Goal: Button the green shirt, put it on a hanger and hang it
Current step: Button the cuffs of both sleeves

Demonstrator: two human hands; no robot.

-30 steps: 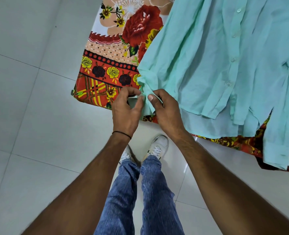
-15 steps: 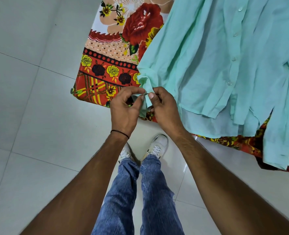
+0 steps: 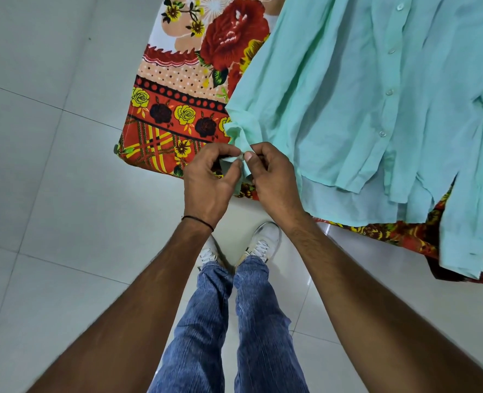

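The light green shirt (image 3: 334, 89) lies spread on a bed covered by a red floral sheet (image 3: 178, 103). Its front placket with small buttons (image 3: 389, 92) runs down the right part. One sleeve's cuff (image 3: 236, 137) hangs over the bed's near edge. My left hand (image 3: 209, 180) and my right hand (image 3: 271, 177) meet at that cuff, each pinching its fabric between thumb and fingertips. The cuff's button is hidden by my fingers. No hanger is in view.
The other sleeve (image 3: 467, 222) drapes off the bed edge at the right. White floor tiles (image 3: 50, 180) surround the bed. My legs in blue jeans and white shoes (image 3: 263, 242) stand directly below the hands.
Both hands have shifted slightly up and closer together on the cuff. The fingertips now pinch a smaller fold of fabric.
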